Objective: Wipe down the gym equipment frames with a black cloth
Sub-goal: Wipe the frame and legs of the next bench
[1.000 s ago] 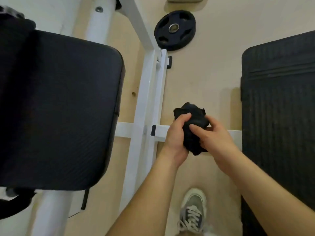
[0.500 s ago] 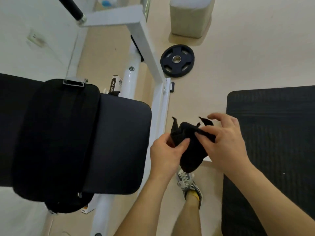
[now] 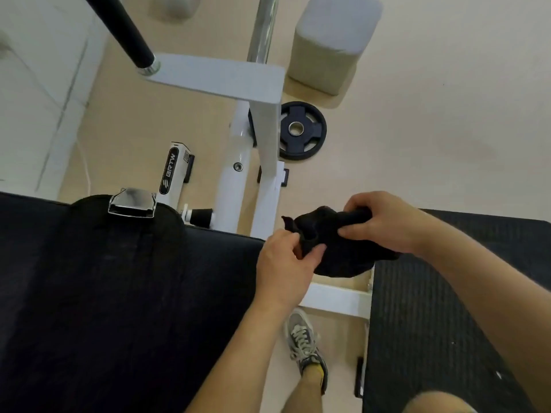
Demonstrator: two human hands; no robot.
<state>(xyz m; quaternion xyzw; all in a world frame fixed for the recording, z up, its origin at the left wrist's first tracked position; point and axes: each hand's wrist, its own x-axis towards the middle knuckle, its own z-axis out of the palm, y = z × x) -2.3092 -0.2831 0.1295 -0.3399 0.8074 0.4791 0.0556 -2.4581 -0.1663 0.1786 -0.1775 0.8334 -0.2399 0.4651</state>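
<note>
Both hands hold a bunched black cloth in mid-air, right of the bench's black pad. My left hand pinches the cloth's left edge between thumb and fingers. My right hand grips its upper right part with curled fingers. The white equipment frame rises beyond the hands, with a horizontal arm at the top and a black-gripped bar. A white floor crossbar lies just below the cloth.
A black weight plate lies on the beige floor by the frame. A grey padded block stands behind it. A black ribbed floor mat covers the right side. My shoe stands on the floor below the hands.
The view has tilted up, showing more of the upper frame and bar. The hands rose with the cloth; my right hand now grips it from above and it is bunched tighter.
</note>
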